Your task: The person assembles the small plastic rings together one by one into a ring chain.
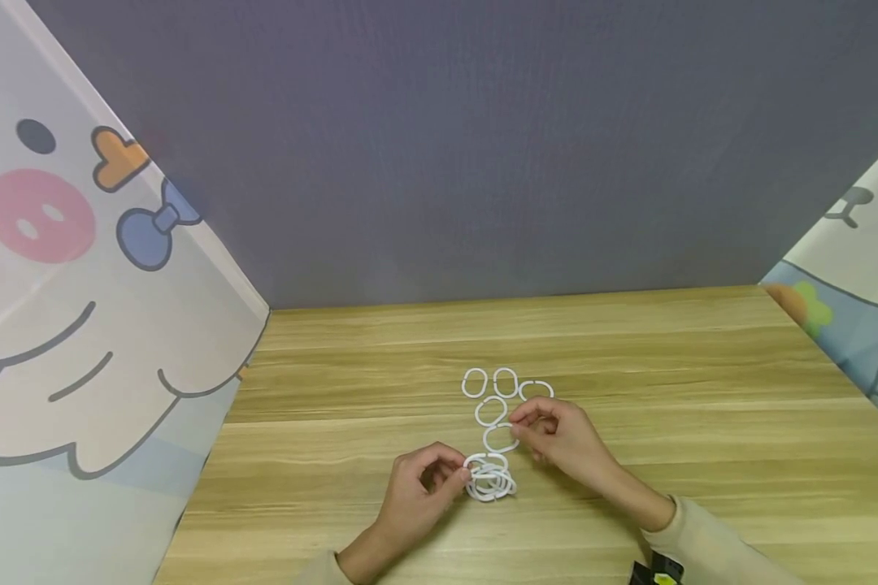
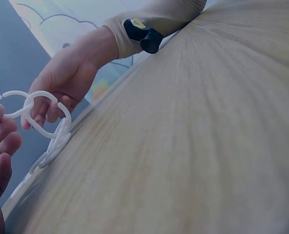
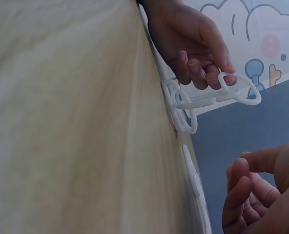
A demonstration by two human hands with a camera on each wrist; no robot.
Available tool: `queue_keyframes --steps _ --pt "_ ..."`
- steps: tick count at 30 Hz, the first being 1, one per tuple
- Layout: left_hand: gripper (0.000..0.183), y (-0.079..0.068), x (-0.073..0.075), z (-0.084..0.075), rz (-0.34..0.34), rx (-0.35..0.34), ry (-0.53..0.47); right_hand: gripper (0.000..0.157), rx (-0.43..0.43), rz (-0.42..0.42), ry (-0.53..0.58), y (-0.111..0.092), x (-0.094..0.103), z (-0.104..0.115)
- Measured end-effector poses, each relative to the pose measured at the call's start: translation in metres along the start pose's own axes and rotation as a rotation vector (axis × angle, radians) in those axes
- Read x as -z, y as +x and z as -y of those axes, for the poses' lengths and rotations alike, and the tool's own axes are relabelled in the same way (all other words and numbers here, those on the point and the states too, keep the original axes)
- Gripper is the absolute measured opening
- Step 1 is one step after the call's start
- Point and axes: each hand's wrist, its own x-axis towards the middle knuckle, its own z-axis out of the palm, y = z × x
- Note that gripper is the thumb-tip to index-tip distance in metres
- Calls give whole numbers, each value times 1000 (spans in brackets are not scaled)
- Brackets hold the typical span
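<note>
White plastic oval links lie on the wooden table in front of me, each with a small gap in its ring. My left hand [image 1: 420, 491] pinches one white link [image 3: 252, 90] between thumb and index finger. That link is hooked through another link [image 2: 37, 124], with a small heap of links [image 1: 492, 490] just below. My right hand [image 1: 559, 439] hovers over the table to the right, its fingers loosely bent. Its thumb and index fingertips overlap the edge of a loose link [image 1: 488, 444] in the head view, while the right wrist view shows nothing between them.
Farther back lie several loose links, among them a left one [image 1: 464, 388], a middle one [image 1: 515, 386] and a right one [image 1: 521, 391]. A grey panel [image 1: 439, 162] stands behind the table [image 1: 300, 455]. Cartoon-printed panels [image 1: 190, 341] flank it on both sides.
</note>
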Motion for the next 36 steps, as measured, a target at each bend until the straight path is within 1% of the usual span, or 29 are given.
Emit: queue_keyframes --steps 5,14,18,22,27,32,36 --pt "6 -1 0 1 0 -2 -6 16 22 -19 -29 4 0 -5" --pt "5 -2 1 3 -1 6 -9 12 58 -64 -172 12 -1 -18" --pt "7 -1 1 3 -2 -1 -9 12 67 -80 -205 14 -2 -24" --pt "7 0 0 2 3 -3 -14 13 101 -98 -244 14 -3 -28" --pt "9 0 0 2 4 0 -14 16 138 -120 -289 13 -3 -31" --pt "7 0 0 3 3 9 -20 17 164 -125 -367 13 -4 -31" --pt "5 0 1 3 7 14 -26 17 168 -124 -383 12 -5 -31"
